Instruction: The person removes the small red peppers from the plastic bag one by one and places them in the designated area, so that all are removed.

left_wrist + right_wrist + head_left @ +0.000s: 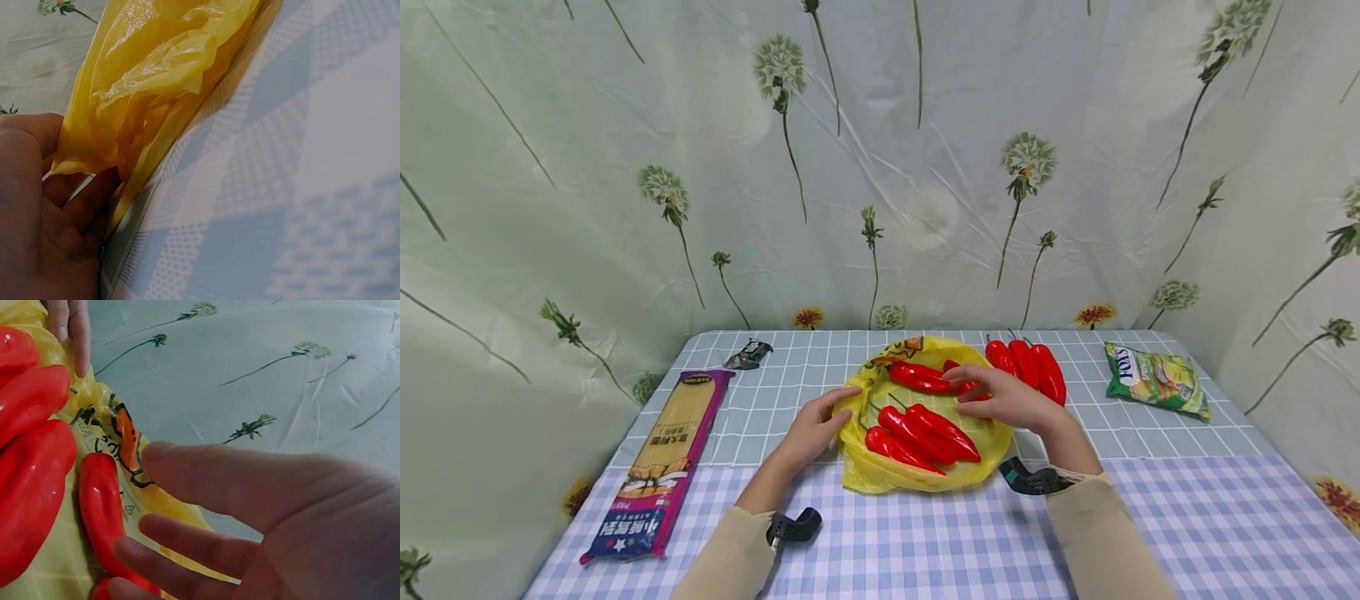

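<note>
From the head view, both hands are down at the yellow plastic bag (917, 471) lying on the checked tablecloth (1187, 517). The left hand (815, 427) sits at the bag's left edge, thumb and fingers closing on the plastic. The right hand (1011, 398) hovers over the far right part of the bag, fingers stretched out and loose, fingertips at a red pepper (919, 377) lying across the bag's far side. Just nearer than that hand, three more peppers (921, 433) lie side by side in the bag. Beyond the right hand, three red peppers (1030, 367) rest on the cloth just outside the bag. Well off to the right of it lies a green snack packet (1156, 380) reading "TOYS" or similar; I cannot be sure. Far to the left of the left hand lies a long purple pasta pack (658, 462), its small print unreadable, and beyond it a small dark wrapper (747, 354).

The left wrist view shows the left hand (37, 212) pinching a fold of the bag (156, 81), the plastic bunched up right against the fingers above the tablecloth (300, 187).

The right wrist view shows the right hand (262, 519) open and relaxed, holding nothing. A pepper (103, 512) lies just below its fingertips on the bag (47, 575), beside orange and black printing I cannot read. Bigger peppers (31, 469) lie to the left, and the left hand's fingers (78, 331) show at the top edge.
</note>
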Demonstrator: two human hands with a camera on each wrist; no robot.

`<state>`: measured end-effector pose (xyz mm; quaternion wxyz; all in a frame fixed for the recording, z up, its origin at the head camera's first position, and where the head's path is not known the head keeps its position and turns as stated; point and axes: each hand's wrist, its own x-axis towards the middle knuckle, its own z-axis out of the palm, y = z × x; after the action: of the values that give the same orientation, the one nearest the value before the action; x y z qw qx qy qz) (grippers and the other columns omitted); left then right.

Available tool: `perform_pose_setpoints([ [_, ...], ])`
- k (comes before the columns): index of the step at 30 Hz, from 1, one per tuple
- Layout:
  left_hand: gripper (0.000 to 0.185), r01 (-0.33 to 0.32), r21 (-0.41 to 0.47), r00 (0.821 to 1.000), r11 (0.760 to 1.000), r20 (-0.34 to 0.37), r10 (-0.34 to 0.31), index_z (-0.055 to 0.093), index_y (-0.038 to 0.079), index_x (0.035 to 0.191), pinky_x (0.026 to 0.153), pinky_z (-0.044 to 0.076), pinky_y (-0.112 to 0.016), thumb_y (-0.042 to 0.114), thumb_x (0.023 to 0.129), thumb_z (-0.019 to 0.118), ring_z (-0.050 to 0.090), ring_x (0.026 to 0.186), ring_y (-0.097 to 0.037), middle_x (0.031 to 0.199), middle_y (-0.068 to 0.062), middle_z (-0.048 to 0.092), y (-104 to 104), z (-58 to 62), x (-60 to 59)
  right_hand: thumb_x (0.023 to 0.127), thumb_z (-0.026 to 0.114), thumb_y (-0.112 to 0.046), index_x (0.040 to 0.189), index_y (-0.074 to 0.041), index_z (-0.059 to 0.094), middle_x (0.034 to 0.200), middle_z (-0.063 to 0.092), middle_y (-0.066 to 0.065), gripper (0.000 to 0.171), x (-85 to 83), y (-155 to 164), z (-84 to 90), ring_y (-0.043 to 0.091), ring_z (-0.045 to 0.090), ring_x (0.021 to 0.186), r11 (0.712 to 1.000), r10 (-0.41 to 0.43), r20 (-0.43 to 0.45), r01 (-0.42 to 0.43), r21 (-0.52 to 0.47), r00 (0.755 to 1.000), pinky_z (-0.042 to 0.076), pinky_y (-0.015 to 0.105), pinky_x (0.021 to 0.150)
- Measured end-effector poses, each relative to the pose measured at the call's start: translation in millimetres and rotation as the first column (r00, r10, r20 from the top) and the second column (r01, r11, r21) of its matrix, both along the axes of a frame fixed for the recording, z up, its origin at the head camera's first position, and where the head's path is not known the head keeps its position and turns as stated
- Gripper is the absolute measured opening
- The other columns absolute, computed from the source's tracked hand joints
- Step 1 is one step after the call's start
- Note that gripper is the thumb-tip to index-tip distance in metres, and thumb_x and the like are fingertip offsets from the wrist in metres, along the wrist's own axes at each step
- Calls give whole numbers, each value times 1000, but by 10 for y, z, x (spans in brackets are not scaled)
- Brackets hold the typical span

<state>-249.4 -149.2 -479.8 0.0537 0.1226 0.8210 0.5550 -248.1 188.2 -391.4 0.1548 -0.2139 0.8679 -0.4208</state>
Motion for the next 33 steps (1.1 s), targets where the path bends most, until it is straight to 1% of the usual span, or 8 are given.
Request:
perform_pose_setpoints([
  [3, 39, 1, -2, 1000, 1000, -5, -1, 59, 23, 139, 113, 43, -48, 15, 101, 56, 48, 140, -29, 152, -7, 51, -4, -3, -8, 89, 72, -13, 138, -8, 55, 134, 59, 22, 53, -5, -31, -26, 32, 63, 115, 1000, 8, 13, -9, 14, 1000, 60, 41, 90],
  [8, 39, 1, -10, 1000, 1000, -17, -1, 59, 22, 139, 113, 44, -47, 15, 101, 56, 48, 140, -30, 152, -8, 51, 0, -9, -10, 88, 74, -14, 137, -9, 57, 132, 61, 19, 52, 5, -87, -72, 26, 65, 110, 999, 8, 53, -10, 35, 999, 61, 39, 88],
  [13, 38, -3, -1, 1000, 1000, 3, 3, 60, 25, 138, 115, 42, -48, 17, 101, 56, 46, 142, -28, 152, -5, 51, 4, 6, -4, 88, 73, -11, 139, -7, 55, 132, 60, 19, 54, 13, -132, -113, 29, 65, 112, 998, 46, 74, -49, 45, 996, 61, 40, 88],
  [17, 39, -1, 0, 1000, 1000, -2, 1, 60, 23, 139, 114, 42, -48, 15, 101, 56, 47, 141, -29, 152, -6, 51, 4, 12, 4, 86, 75, -11, 139, -10, 56, 133, 61, 16, 56, 9, -162, -150, 31, 63, 116, 997, 47, 99, -53, 62, 994, 61, 41, 87],
  [20, 39, -1, -2, 1000, 1000, -5, 1, 60, 22, 139, 114, 43, -49, 15, 101, 56, 47, 141, -29, 152, -7, 51, 4, 16, 4, 85, 76, -10, 138, -13, 57, 132, 61, 14, 56, -3, -188, -176, 32, 62, 118, 996, 38, 120, -47, 79, 992, 61, 41, 88],
  [22, 39, -4, 0, 1000, 1000, 5, 4, 60, 24, 138, 114, 42, -48, 16, 101, 57, 47, 141, -28, 152, -6, 51, 2, 20, 3, 85, 76, -9, 138, -14, 57, 131, 62, 14, 56, -6, -204, -187, 32, 61, 119, 995, 35, 130, -47, 92, 991, 61, 41, 88],
  [28, 38, -7, -1, 1000, 1000, 10, 7, 60, 25, 138, 116, 40, -49, 16, 101, 57, 45, 142, -28, 151, -5, 52, -1, 12, 8, 83, 77, -8, 137, -19, 58, 128, 63, 9, 58, 4, -235, -215, 27, 61, 117, 992, -3, 136, -14, 129, 991, 61, 40, 88],
  [33, 39, -10, 0, 1000, 1000, 2, 10, 60, 26, 138, 115, 41, -49, 16, 101, 57, 46, 142, -28, 151, -5, 52, 3, 10, 9, 80, 80, -8, 135, -20, 59, 125, 64, 8, 59, 9, -254, -240, 25, 61, 115, 990, -26, 132, 7, 143, 991, 62, 40, 86],
])
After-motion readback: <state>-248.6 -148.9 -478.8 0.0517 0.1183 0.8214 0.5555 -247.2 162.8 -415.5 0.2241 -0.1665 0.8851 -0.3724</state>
